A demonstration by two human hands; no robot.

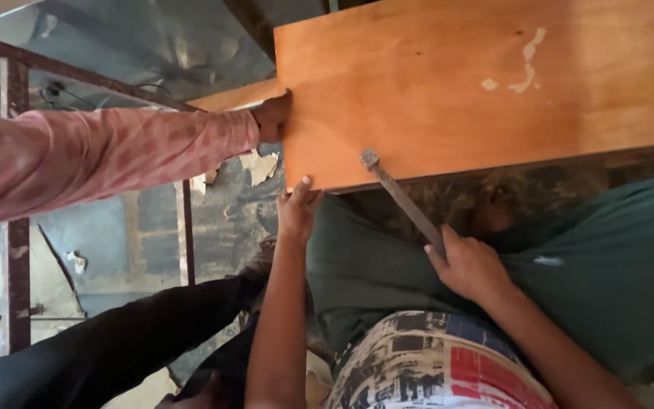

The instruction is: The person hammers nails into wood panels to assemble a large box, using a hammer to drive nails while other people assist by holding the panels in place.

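Head view, looking down across the wearer's body.

Orange-brown plywood panel (486,83): fills the frame from about 12 to 3 o'clock, glossy face toward the camera, pale chipped patches (527,64) near its upper middle. Its lower edge runs slightly uphill toward the right.

Right hand (469,265): at roughly 4 o'clock from frame centre, grip wrapped shut around the shaft of a grey metal hammer (403,198). The shaft slants up toward 11 o'clock; the square head (369,158) sits against the panel face, just above the lower edge.

Left hand (297,208): just left of centre, fingers extended and together, fingertips touching the panel's lower left corner. It holds nothing; the grip is flat rather than clenched.

A second person's hand (272,116), on an arm in a pink checked sleeve (100,163) entering from 9 o'clock, is pressed on the panel's left edge. A dark sleeve (115,341) enters from 7 o'clock.

Below the panel: dark green cloth (599,273) and a patterned white, blue and red fabric (433,363) at 6 o'clock. Rusty metal bars (17,250) stand at the left.
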